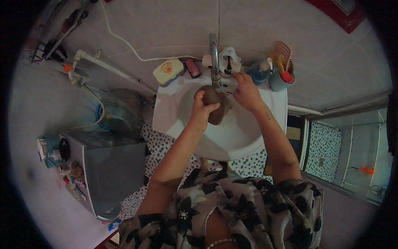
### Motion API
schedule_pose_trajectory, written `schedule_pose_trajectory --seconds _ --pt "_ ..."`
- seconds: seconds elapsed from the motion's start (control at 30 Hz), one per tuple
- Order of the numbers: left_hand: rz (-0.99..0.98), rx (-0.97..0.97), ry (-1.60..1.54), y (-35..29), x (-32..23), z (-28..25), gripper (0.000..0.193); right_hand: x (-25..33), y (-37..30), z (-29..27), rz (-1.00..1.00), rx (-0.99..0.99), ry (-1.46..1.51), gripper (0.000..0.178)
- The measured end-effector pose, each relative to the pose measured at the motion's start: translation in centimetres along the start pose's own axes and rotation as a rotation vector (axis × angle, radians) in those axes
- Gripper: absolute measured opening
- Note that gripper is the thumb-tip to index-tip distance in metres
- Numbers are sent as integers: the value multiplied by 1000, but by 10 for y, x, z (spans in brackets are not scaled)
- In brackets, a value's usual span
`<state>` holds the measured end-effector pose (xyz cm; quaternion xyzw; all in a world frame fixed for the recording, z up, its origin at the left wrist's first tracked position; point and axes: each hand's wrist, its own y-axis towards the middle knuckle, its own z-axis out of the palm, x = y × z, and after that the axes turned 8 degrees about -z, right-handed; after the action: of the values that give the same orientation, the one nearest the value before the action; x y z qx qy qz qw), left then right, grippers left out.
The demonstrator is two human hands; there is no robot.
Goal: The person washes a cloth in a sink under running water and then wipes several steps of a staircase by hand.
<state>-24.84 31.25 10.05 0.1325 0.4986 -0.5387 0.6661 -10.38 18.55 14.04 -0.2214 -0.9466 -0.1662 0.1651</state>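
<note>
Left hand (200,114) clutched a brown rounded object (212,97); slackening risked dropping it. Alongside, the right hand (248,94) was half-spread.

Hands (249,93) hover above sink (224,145), left (201,114) gripping brown object (211,96)

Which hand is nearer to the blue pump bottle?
Right. The right hand is just left of the bottle; the left hand is farther left, holding a brown object over the basin.
</note>
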Motion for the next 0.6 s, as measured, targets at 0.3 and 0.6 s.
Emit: schedule_pose_trajectory --seconds 0.3,0.6 --pt "-183 220 -160 -37 -22 5 35 6 -61 101 118 -129 974 60" --pt "-702 123 -491 -21 18 -29 73 48 -51 61 -38 -236 520 34"
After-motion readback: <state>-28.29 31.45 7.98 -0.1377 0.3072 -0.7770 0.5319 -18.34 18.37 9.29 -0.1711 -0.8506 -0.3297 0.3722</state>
